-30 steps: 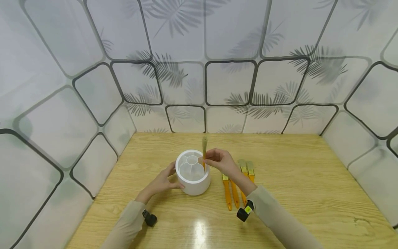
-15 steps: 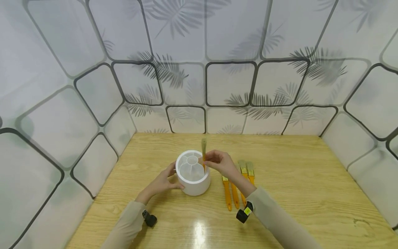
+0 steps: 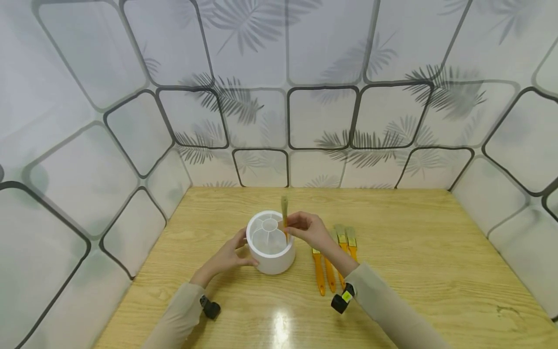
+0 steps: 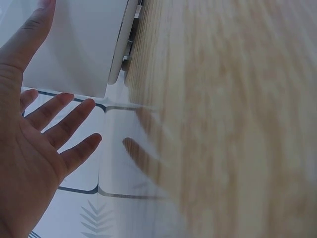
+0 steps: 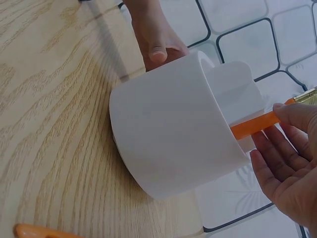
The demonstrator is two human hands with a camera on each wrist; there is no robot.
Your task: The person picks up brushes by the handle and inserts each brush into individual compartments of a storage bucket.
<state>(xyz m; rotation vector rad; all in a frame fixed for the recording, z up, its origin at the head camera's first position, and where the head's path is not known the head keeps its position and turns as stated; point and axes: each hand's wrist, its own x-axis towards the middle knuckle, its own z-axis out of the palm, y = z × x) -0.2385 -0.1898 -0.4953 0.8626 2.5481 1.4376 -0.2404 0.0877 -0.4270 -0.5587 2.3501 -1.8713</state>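
L hand [image 3: 226,254], fingers spread, touches white divided organizer [image 3: 273,265] on worktop [image 3: 414,261] at approx. 8 o'clock; R hand [image 3: 310,230] pinches paintbrush [image 3: 285,209], handle down inside at 3 o'clock. Best: lower brush vert., slowly, w/o tipping organizer; release once handle bottoms out.

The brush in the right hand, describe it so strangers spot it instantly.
On the wooden table stands a round white holder, the left hand against it. Find the right hand at its rim, pinching an orange-handled brush. Unlike the other brushes lying nearby, this one is upright, bristles up.
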